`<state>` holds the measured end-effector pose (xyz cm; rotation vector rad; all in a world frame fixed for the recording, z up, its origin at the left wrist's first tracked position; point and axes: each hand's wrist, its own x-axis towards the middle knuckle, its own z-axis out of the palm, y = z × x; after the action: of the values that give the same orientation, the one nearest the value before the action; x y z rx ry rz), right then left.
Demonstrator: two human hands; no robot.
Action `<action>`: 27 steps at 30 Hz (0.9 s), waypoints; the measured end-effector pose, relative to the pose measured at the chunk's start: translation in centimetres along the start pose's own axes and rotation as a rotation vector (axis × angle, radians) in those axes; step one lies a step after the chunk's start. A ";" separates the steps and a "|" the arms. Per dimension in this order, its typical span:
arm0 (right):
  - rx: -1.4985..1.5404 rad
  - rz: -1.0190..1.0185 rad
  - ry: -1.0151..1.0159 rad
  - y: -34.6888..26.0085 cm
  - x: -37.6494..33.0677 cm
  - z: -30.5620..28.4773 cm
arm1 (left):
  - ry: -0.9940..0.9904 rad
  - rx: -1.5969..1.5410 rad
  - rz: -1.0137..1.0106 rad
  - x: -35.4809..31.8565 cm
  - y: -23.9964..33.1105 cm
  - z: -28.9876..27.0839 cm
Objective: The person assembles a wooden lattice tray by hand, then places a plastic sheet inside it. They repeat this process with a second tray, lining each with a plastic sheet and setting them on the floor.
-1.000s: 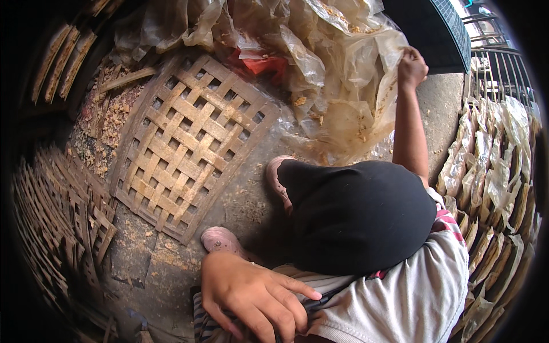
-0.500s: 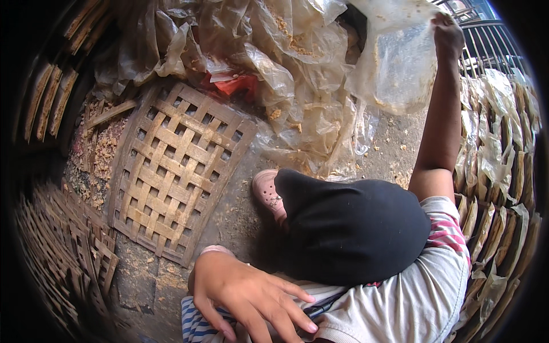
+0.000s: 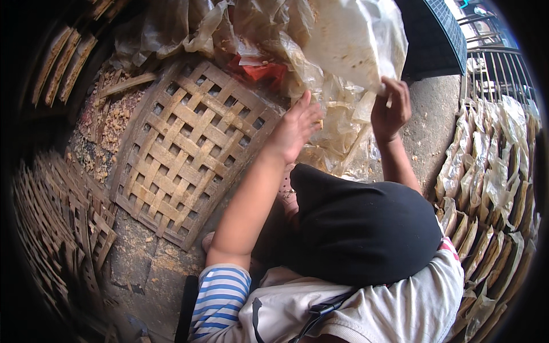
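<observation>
Right hand (image 3: 390,111) raised, fingers pinched shut on the lower edge of a thin pale sheet (image 3: 351,40); the sheet hangs upright above the heap of crumpled plastic sheeting (image 3: 337,123), long axis roughly vertical, running up toward the top edge of view. Left hand (image 3: 297,127) open, fingers straight and together, holding nothing, tips at the plastic heap just below the sheet. Woven bamboo lattice tray (image 3: 189,148) lies flat on the ground to the left, long axis diagonal.

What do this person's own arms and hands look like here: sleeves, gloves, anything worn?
Both hands are bare: no gloves, rings or watch visible on the left hand or the right hand. The left arm carries a short blue-and-white striped sleeve ending above the elbow. Both forearms are uncovered; the right upper arm is hidden.
</observation>
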<state>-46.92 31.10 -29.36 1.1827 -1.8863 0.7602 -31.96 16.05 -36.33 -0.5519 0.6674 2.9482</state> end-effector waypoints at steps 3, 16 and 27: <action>0.040 0.162 -0.085 -0.6 -3.7 0.6 | -0.112 -0.302 -0.095 3.8 -1.0 -1.1; -0.104 -0.011 -0.208 2.3 -4.0 -0.4 | 0.198 0.329 0.556 4.8 3.2 2.2; 0.099 0.270 -1.012 10.9 16.8 -19.4 | 0.217 1.300 2.193 4.4 11.0 11.1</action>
<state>-55.85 43.14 -5.90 1.5572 -2.8975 0.3925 -41.31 10.85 -24.11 -0.1457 -1.5088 -0.4074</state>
